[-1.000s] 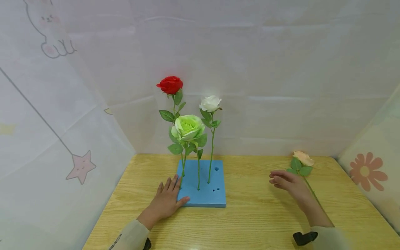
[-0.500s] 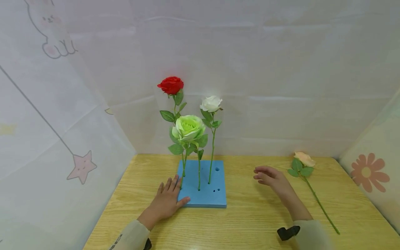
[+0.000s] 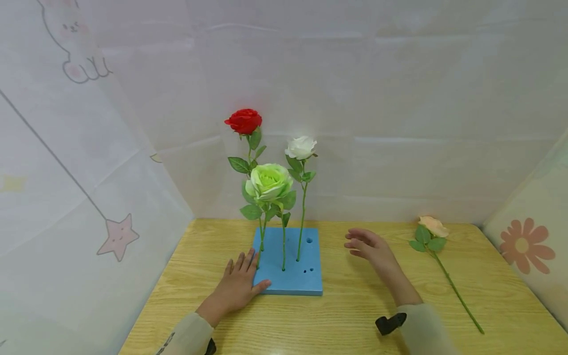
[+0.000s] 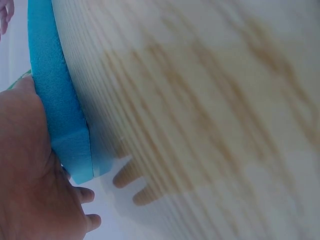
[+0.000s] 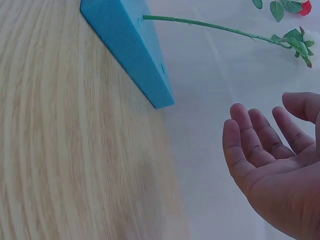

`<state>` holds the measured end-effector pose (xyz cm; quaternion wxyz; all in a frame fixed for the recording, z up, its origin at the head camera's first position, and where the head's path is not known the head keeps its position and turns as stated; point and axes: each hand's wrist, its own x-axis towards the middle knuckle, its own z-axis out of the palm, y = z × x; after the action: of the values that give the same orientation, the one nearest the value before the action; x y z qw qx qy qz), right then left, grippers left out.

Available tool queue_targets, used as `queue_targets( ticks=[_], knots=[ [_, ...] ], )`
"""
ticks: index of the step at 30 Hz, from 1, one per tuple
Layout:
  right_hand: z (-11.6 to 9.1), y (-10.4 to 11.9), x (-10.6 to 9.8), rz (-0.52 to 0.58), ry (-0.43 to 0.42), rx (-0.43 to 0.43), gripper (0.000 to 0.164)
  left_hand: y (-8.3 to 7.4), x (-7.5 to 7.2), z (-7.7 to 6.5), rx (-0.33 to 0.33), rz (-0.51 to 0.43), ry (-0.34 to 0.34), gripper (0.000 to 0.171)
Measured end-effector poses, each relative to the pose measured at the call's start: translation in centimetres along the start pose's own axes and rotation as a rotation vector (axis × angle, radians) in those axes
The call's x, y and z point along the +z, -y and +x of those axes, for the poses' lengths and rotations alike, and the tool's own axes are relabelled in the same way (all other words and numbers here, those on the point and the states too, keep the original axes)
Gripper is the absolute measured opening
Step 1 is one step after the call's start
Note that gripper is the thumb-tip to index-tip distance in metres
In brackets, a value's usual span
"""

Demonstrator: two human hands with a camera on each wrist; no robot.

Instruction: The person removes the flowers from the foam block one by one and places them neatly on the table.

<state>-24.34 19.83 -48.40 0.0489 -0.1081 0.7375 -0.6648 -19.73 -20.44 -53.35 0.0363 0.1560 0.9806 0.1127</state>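
Note:
My left hand rests with fingers spread along the left edge of a blue foam block, its thumb across the block's front corner. In the left wrist view the same hand lies against the block's side. Upright in the block's holes stand a red rose, a white rose and, in front, a large light-green rose that partly hides the stems behind. To the right of the block hovers my right hand, fingers relaxed and holding nothing; the right wrist view shows its bare palm.
A peach rose lies on the wooden table at the far right, its stem pointing toward the front. Several holes show in the block's right part. Pale cloth walls enclose the table's back and sides.
My right hand has moved left, away from the peach rose and closer to the block, uncovering that rose's stem. The left hand keeps its place on the block; the flowers stand as before.

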Motion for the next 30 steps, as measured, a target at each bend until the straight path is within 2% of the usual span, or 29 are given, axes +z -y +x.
queue_targets(
  ticks=[7,20,30],
  knots=[
    [1.0,0.1,1.4,0.056,-0.002,0.025,0.048,0.0,0.1,0.0,-0.001,-0.009,-0.006,0.092],
    [2.6,0.1,3.7,0.109,-0.002,0.044,0.044,0.0,0.2,-0.1,0.020,-0.041,-0.025,0.092],
    [4.2,0.1,5.5,0.194,-0.019,0.087,0.040,-0.2,-0.1,-0.2,0.017,-0.036,-0.017,0.089]
  ],
)
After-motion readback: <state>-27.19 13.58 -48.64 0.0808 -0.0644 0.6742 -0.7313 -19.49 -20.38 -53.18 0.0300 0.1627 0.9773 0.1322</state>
